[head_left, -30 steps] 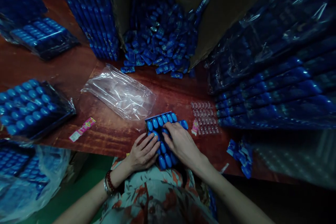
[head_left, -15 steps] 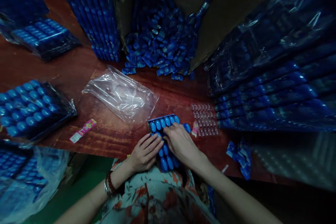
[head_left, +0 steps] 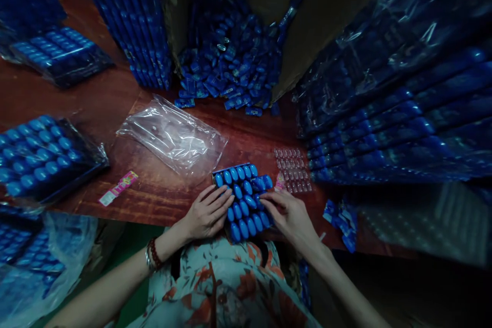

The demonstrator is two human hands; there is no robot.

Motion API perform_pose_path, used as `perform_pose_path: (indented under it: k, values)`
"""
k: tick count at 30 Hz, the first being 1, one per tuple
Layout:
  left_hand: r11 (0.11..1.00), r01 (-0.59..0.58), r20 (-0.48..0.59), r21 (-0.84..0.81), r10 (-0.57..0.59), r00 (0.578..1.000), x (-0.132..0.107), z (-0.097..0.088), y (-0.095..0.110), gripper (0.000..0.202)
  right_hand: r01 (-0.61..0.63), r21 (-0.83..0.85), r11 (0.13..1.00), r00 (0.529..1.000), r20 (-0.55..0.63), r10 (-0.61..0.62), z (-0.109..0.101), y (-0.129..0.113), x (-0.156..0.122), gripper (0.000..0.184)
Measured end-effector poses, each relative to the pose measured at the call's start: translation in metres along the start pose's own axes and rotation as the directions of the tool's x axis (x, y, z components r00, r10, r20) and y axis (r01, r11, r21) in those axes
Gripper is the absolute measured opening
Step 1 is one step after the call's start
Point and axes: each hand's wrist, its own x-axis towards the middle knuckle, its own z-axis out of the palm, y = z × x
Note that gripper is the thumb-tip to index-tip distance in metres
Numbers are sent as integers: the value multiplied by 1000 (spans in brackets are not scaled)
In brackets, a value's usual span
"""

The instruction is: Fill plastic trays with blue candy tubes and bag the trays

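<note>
Tray (head_left: 243,200) of glossy blue oval capsules sat at the near edge of the reddish wood-grain table (head_left: 161,195), between both hands. Counted roughly five per row across about five rows; the exact total was unclear.

Left hand (head_left: 205,212): grip open, fingers flat and spread, pressing on the tray's left side. Right hand (head_left: 290,215): grip loosely open, fingertips touching the tray's right edge, nothing clamped.

One crinkled clear plastic bag (head_left: 172,136) lay just beyond the left hand. One clear empty blister sheet (head_left: 294,166) lay just beyond the right hand. A loose heap of blue pieces (head_left: 230,66) spilled from a cardboard box further out. One pink label strip (head_left: 118,188) lay well left of the left hand. Wrapped stacks of filled trays (head_left: 384,128) stood to the right.
</note>
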Motion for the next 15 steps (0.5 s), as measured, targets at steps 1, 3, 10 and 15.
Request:
perform_pose_path:
  k: [1,3,10,15]
  values:
    - [1000,0,3,-6,0,1000,1,0,1,41,-1,-27,1000,1000,-2,1,3,0,-6,18]
    - [1000,-13,7,-20,13,1000,4,0,2,42,20,-138,990,999,-33,-25,12,-2,-14,19]
    - [994,-85,-1,-72,85,996,8,-2,1,46,45,-456,889,999,14,-43,30,-13,-11,14]
    - [997,-73,18,-27,74,997,2,-1,-1,46,-71,-510,857,994,39,105,21,-18,-16,10]
